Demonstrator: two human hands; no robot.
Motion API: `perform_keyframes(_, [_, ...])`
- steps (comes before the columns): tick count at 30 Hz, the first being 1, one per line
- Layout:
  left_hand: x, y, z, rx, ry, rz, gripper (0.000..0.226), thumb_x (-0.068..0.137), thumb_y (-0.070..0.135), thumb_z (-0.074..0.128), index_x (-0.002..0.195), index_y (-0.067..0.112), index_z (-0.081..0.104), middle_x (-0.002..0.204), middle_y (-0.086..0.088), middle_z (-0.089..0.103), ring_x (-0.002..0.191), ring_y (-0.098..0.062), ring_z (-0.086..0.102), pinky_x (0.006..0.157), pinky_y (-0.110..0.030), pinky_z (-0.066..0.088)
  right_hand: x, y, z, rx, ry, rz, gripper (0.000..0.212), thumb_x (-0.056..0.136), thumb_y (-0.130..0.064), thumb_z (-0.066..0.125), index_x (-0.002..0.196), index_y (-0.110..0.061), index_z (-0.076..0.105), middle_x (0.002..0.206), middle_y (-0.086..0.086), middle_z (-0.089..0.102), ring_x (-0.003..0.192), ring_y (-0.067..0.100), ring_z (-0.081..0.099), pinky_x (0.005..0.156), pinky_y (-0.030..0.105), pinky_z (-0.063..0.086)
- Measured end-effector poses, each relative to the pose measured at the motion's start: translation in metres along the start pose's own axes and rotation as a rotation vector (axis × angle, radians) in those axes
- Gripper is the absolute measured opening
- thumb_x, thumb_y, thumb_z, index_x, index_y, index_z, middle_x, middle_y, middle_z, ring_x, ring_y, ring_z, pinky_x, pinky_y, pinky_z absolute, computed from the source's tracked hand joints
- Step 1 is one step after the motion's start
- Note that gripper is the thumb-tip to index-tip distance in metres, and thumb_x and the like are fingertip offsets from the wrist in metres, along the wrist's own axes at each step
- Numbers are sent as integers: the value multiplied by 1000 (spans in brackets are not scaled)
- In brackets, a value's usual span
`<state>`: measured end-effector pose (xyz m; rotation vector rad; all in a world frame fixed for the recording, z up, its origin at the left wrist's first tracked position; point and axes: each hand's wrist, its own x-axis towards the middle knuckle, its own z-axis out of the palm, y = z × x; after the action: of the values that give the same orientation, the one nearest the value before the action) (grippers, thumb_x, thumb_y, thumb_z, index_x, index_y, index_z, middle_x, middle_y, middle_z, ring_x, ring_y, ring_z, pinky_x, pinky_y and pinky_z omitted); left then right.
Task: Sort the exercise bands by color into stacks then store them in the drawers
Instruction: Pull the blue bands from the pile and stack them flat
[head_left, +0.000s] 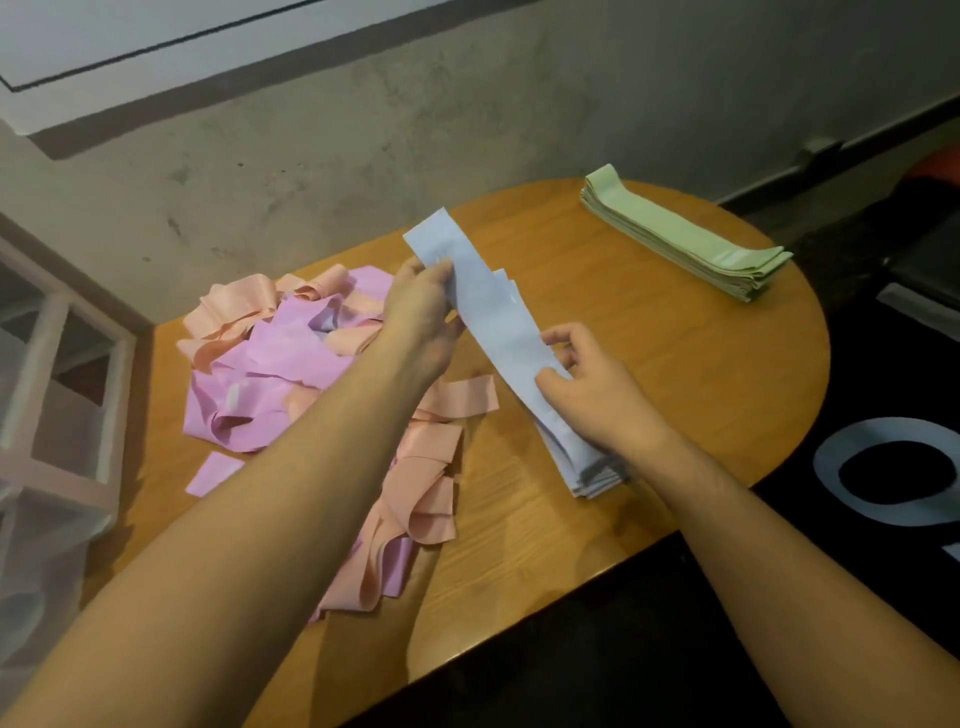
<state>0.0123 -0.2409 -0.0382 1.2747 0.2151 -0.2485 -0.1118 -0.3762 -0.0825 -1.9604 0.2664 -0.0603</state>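
Observation:
A stack of pale blue bands (498, 322) lies slantwise across the middle of the wooden table (675, 364). My left hand (423, 312) pinches the top blue band near its far end. My right hand (592, 395) grips the stack's near part, thumb on top. To the left lies a loose heap of pink bands (275, 374) mixed with peach bands (421, 483). A neat stack of green bands (685, 234) sits at the table's far right.
A white drawer unit (57, 415) with translucent fronts stands at the left, beside the table. A grey wall runs behind the table. A black floor mat with a pale ring mark (893, 467) lies to the right.

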Motion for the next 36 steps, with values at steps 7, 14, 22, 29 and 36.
perform_keyframes(7, [30, -35, 19, 340, 36, 14, 22, 98, 13, 57, 120, 15, 54, 99, -1, 67, 87, -17, 66, 74, -34, 54, 12, 35, -19, -150, -26, 76, 40, 93, -29, 62, 132, -32, 53, 94, -10, 58, 79, 11, 61, 68, 32, 49])
perform_keyframes(14, [49, -57, 17, 603, 70, 99, 15, 100, 23, 60, 113, 16, 60, 102, -2, 67, 87, -18, 66, 65, -27, 56, 14, 48, -17, -291, -111, 61, 47, 95, -34, 59, 140, -29, 48, 100, -5, 59, 89, 17, 60, 72, 34, 47])
perform_keyframes(22, [58, -58, 14, 605, 97, 23, 19, 100, 31, 61, 117, 28, 54, 98, 0, 67, 91, -21, 71, 82, -41, 61, 12, 52, -20, -445, -103, 56, 48, 97, -45, 54, 142, -33, 45, 72, -17, 36, 82, 13, 49, 53, 21, 30])
perform_keyframes(29, [67, -61, 15, 669, 46, 35, 17, 102, 29, 57, 118, 23, 59, 109, 1, 66, 92, -13, 64, 86, -33, 56, 10, 56, -17, -459, -38, -31, 45, 91, -46, 61, 134, -34, 54, 117, -9, 51, 115, 16, 44, 97, 32, 42])
perform_keyframes(36, [71, -60, -2, 814, 74, 234, 39, 100, 27, 58, 138, 25, 51, 116, -3, 53, 83, -10, 55, 73, -26, 48, 11, 55, -18, -427, -42, -28, 44, 92, -42, 60, 134, -32, 55, 129, -7, 52, 120, 15, 44, 104, 34, 40])
